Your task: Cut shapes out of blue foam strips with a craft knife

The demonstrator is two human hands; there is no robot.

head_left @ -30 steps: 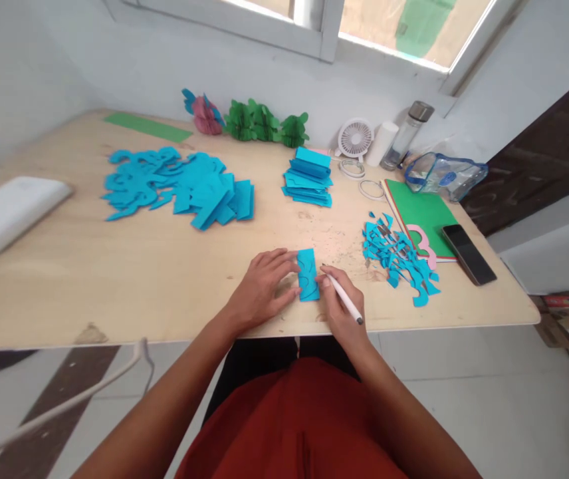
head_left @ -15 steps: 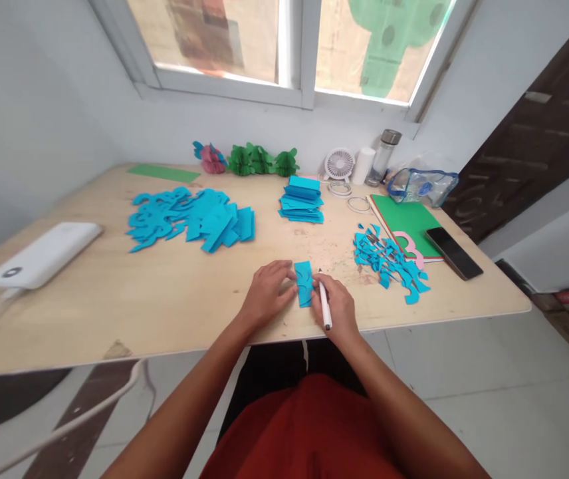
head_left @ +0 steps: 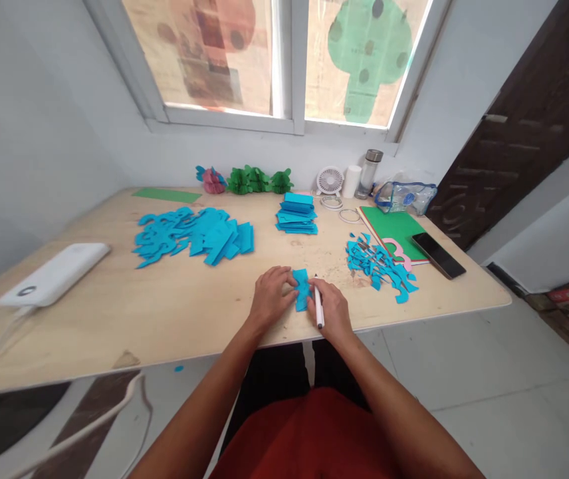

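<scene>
A small blue paper piece [head_left: 301, 290] lies upright near the table's front edge, between both hands. Fingertips of my left hand [head_left: 271, 293] touch its left edge, the fingers apart and curved. My right hand [head_left: 332, 307] holds a white marker [head_left: 319, 305] with a dark end toward me, and its fingers touch the paper's right side. A neat stack of blue paper [head_left: 297, 214] stands behind. Blue cut shapes and folded pieces [head_left: 215, 233] are heaped to the left, and blue scraps [head_left: 377, 263] lie to the right.
A white power bank [head_left: 55, 273] with a cable lies at left. At right are a phone [head_left: 438, 255], a green sheet [head_left: 394, 229] and a pink cutout [head_left: 398, 253]. Along the back stand green paper shapes [head_left: 257, 179], a fan [head_left: 330, 180] and a bottle [head_left: 368, 174].
The head view has tilted up and shifted, showing more window. Both hands remain at the small blue paper, and the marker is still in my right hand.
</scene>
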